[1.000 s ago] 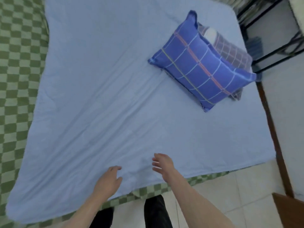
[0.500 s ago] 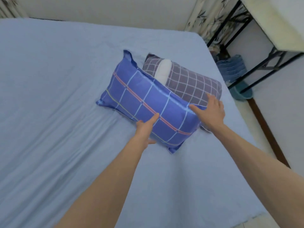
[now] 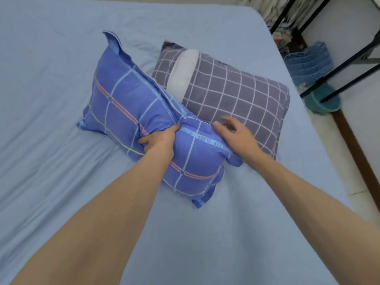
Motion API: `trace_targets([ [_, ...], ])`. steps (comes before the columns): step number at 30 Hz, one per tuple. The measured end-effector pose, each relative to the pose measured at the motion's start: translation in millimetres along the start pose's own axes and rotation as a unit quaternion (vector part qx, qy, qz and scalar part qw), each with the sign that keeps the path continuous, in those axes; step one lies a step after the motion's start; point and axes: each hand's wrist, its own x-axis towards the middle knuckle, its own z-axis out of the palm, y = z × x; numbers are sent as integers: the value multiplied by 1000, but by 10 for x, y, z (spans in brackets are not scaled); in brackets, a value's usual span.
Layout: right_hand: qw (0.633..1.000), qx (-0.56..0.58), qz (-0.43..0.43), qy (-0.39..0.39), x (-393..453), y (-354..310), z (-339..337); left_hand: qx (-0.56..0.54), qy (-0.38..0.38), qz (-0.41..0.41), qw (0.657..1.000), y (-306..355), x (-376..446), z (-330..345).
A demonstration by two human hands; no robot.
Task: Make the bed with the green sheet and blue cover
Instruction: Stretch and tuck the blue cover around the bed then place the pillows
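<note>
The light blue cover (image 3: 61,99) lies spread over the whole bed, with shallow wrinkles at the left. On it a blue plaid pillow (image 3: 127,108) leans partly on a grey checked pillow (image 3: 236,93) whose white inner shows through its opening. My left hand (image 3: 160,140) grips the blue pillow's near long edge, bunching the fabric. My right hand (image 3: 234,134) hovers with fingers spread over that pillow's right end, blurred by motion. The green sheet is hidden under the cover.
To the right of the bed a black metal table frame (image 3: 337,64) stands by the wall, with a blue mesh basket (image 3: 308,62) and a teal bucket (image 3: 322,101) under it. A dark wooden strip (image 3: 357,153) runs along the tiled floor.
My view has come closer to the pillows. My left hand has closed on the blue pillow, whose near edge is now bunched and lifted. My right hand has shifted off the grey pillow's edge.
</note>
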Motion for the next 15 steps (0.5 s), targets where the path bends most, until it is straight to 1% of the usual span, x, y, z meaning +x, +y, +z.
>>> trace_targets([
  [1,998,-50,4,48,184,70,-128,-10,7,1,1000,6,49,27],
  [2,989,-132,22,69,359,140,-230,-24,13,6,1000,5,101,40],
  [3,971,-228,50,52,530,231,-280,-38,17,14,999,4,148,42],
  [4,945,-317,80,12,668,337,-295,-47,17,25,998,-15,179,40],
  [5,920,-376,104,-28,755,446,-280,-48,16,37,998,-57,189,32],
  [6,908,-400,117,-44,816,531,-231,-46,15,47,998,-106,202,20],
  [7,906,-408,108,-30,855,607,-163,-46,15,58,997,-156,218,5],
  [8,900,-430,69,10,864,672,-91,-44,17,70,996,-210,236,-16],
  [9,887,-458,11,52,844,728,-20,-38,25,88,995,-253,259,-44],
  [10,869,-487,-38,75,803,737,21,-26,39,111,993,-281,292,-91],
  [11,859,-502,-68,79,736,693,52,-7,52,137,989,-303,326,-171],
  [13,866,-486,-93,70,495,587,64,29,56,172,983,-395,314,-379],
  [15,878,-453,-128,82,157,452,40,29,44,191,980,-537,214,-640],
])
